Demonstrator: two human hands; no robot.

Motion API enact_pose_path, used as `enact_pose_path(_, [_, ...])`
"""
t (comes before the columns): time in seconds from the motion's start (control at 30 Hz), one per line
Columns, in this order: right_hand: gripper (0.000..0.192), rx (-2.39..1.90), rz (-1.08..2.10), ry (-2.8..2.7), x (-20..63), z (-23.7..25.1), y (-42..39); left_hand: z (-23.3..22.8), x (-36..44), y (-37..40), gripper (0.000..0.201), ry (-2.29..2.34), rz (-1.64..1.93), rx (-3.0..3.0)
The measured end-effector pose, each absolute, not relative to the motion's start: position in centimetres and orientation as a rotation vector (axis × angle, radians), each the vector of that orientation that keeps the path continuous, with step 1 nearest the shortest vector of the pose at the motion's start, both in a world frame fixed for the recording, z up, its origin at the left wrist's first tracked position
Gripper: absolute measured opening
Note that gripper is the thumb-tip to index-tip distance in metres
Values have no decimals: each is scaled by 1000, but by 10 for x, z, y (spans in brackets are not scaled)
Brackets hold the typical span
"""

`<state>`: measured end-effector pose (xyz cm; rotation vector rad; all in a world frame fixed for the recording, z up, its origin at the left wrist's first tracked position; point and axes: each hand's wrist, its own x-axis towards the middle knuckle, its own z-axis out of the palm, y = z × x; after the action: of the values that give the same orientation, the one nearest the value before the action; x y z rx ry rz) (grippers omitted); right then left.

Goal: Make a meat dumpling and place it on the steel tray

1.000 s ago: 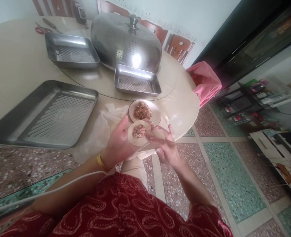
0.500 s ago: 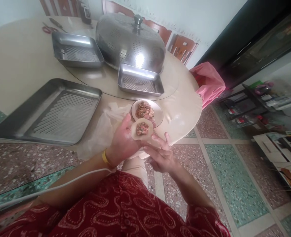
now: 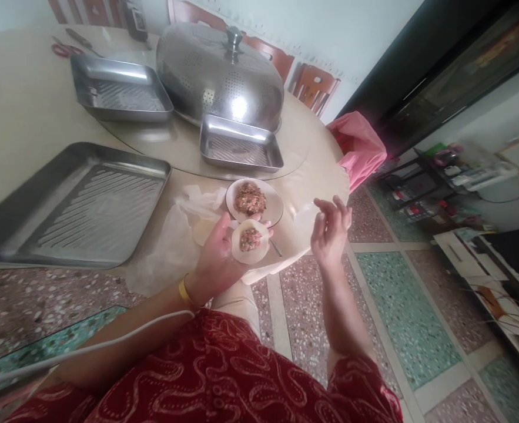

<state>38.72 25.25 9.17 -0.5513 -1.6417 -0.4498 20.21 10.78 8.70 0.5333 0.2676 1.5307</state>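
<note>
My left hand [image 3: 217, 258] holds a round dumpling wrapper [image 3: 238, 254] out flat on its palm and fingers. A small mound of minced meat filling [image 3: 250, 239] sits in the wrapper's middle. My right hand [image 3: 330, 229] is off to the right, raised over the table's edge, its fingers loosely bent and apart with nothing in them. Just beyond the wrapper stands a white plate [image 3: 275, 208] with a heap of minced filling [image 3: 249, 200]. A thin utensil handle [image 3: 277, 249] sticks out beside the plate. Another wrapper [image 3: 203, 230] lies partly hidden behind my left hand.
A crumpled plastic sheet [image 3: 162, 249] lies left of my hand. Three metal trays stand around: a large one [image 3: 96, 217], a back one [image 3: 127, 97] and a small one [image 3: 241, 150]. Behind is a big steel lid [image 3: 219, 76]. A pink bag [image 3: 360, 147] hangs at the right.
My right hand has left the wrapper and moved right and up, away from my left hand. The wrapper stays in my left hand. The view has shifted slightly.
</note>
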Motion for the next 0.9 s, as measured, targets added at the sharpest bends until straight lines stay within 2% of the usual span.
enact_pose_path(0.07, [34,-761,-328,-1652,403,97,284,83,203,109,54,281,1514,551])
enact_pose_path(0.2, [39,-881,-240,-1819,415,89,322,81,205,113,57,274,1475,583])
enact_pose_path(0.5, [41,-891,-255,-1925,412,82,326,79,205,119,64,297,1474,607])
enact_pose_path(0.63, [37,-644,-247,-1760,406,90,288,80,208,120,58,272,1455,553])
enact_pose_path(0.77, [33,-230,-161,-1958,373,88,224,85,213,119,55,191,1423,469])
enact_pose_path(0.9, [29,-121,-350,-2114,340,82,191,86,213,116,52,139,1415,512])
